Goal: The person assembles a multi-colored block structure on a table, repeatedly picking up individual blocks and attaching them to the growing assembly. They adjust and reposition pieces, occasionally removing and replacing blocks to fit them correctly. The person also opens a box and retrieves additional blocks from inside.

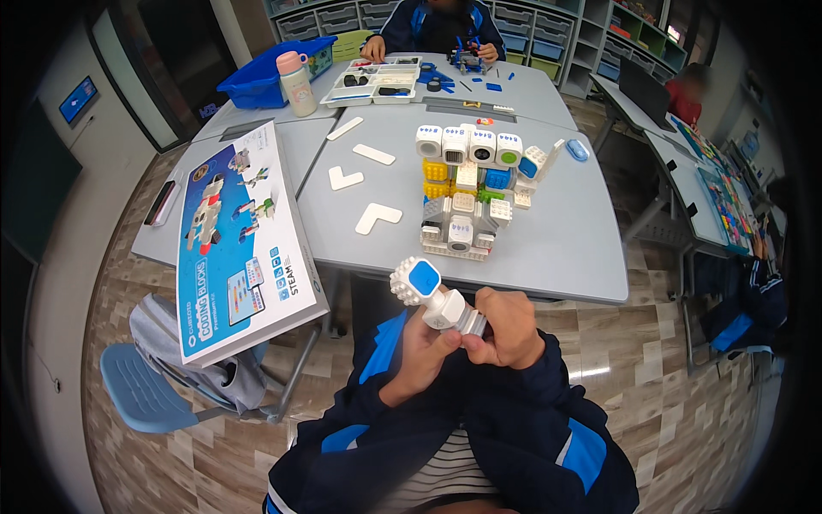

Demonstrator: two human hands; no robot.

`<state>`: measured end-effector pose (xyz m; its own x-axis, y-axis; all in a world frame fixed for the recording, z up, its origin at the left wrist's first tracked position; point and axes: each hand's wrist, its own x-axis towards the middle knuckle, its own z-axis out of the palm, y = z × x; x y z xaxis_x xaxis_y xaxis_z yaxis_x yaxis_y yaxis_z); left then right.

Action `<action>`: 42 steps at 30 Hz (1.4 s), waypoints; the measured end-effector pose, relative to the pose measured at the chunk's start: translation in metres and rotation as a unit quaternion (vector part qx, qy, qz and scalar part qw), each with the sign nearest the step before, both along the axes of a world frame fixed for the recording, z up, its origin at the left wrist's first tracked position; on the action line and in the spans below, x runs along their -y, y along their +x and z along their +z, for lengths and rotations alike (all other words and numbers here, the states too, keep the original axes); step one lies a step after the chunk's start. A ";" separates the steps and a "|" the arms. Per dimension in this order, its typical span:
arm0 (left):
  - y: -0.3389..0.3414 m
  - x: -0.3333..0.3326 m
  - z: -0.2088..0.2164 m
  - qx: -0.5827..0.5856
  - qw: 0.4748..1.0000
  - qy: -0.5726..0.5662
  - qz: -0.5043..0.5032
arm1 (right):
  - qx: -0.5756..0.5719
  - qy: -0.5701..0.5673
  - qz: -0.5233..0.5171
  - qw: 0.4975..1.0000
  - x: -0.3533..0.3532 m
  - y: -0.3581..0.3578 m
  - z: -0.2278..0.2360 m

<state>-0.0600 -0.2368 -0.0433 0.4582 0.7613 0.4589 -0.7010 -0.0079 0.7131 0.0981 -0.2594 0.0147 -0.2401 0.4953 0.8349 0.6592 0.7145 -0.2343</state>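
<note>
In front of my lap I hold a small chain of building blocks: a white studded block with a blue face (424,278), joined to a white block (448,310) and a grey ribbed piece (471,323) at its lower right. My left hand (418,353) is closed round the white block from below. The fingers of my right hand (510,330) pinch the grey end. Beyond my hands, at the table's near side, stands a block model (462,193) of white, yellow, blue and grey cubes, with an arm-like part (533,167) on its right.
Flat white pieces (379,218) lie left of the model. A large kit box (240,248) juts over the left edge. A blue bin (248,90), pink-lidded bottle (296,84) and parts tray (377,81) stand farther back, where another person works on a blue model (469,58). A blue chair (141,390) is lower left.
</note>
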 end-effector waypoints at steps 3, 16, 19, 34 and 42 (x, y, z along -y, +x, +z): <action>0.000 0.001 -0.004 -0.025 1.000 -0.011 0.002 | 0.005 -0.002 0.008 1.000 0.000 0.003 -0.012; 0.003 -0.025 0.004 -0.039 0.996 0.037 0.064 | -0.199 -0.084 0.052 0.975 -0.013 0.002 -0.030; -0.001 -0.045 0.009 -0.012 0.994 0.019 0.104 | -0.430 -0.251 0.191 0.846 -0.015 0.004 -0.033; -0.027 -0.066 0.006 -0.112 0.976 -0.084 0.167 | -0.505 -0.494 0.278 0.651 -0.012 0.006 -0.028; -0.010 -0.031 0.013 -0.131 0.981 -0.082 0.117 | -0.231 -0.259 -0.002 0.938 -0.012 -0.019 -0.033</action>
